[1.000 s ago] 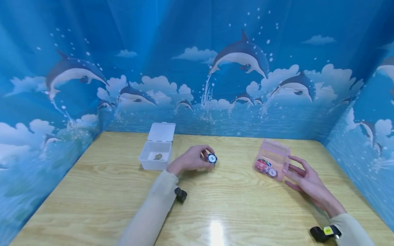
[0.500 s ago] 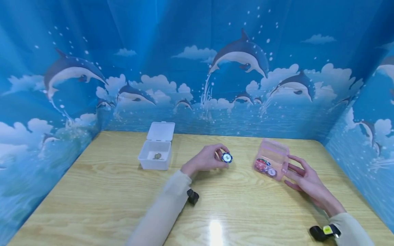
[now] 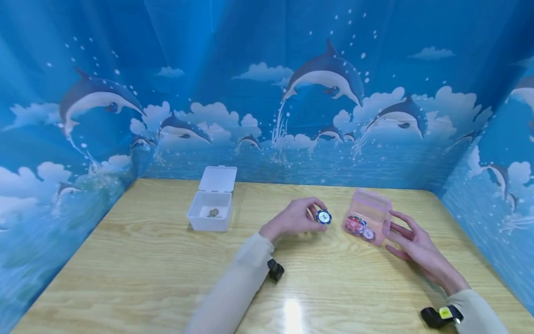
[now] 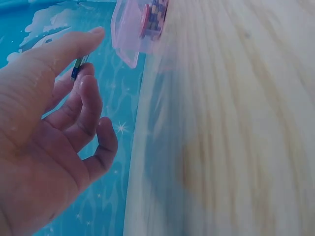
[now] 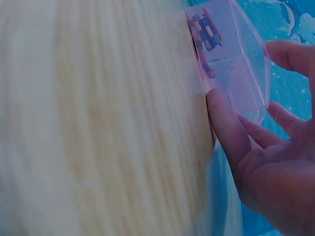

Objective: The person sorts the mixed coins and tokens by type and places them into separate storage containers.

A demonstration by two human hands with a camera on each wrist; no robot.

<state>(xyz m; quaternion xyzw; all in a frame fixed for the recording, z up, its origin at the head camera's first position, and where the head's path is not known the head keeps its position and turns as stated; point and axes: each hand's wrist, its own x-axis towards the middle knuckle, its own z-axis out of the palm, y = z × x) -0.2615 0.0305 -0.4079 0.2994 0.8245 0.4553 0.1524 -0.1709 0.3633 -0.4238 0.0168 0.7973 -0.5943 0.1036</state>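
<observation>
In the head view my left hand [image 3: 297, 217] pinches a blue and white poker chip [image 3: 323, 217] between thumb and fingertips, above the table just left of a translucent pink box [image 3: 377, 211]. The chip shows edge-on in the left wrist view, partly hidden by fingers. Inside the pink box lie several chips [image 3: 355, 224], red and dark ones among them, at its near left. My right hand [image 3: 417, 248] touches the right side of this box with spread, fairly straight fingers. Its fingertips rest along the box's edge in the right wrist view.
A white box [image 3: 210, 222] with its lid [image 3: 219, 179] raised stands at the back left, a few coin-like pieces [image 3: 214, 212] inside. The wooden table [image 3: 158, 264] meets a blue dolphin-print curtain [image 3: 258, 93] at the back and sides.
Holding the poker chip, my left hand has moved rightward, away from the white box and close to the pink one. My right hand and both boxes have stayed in place.
</observation>
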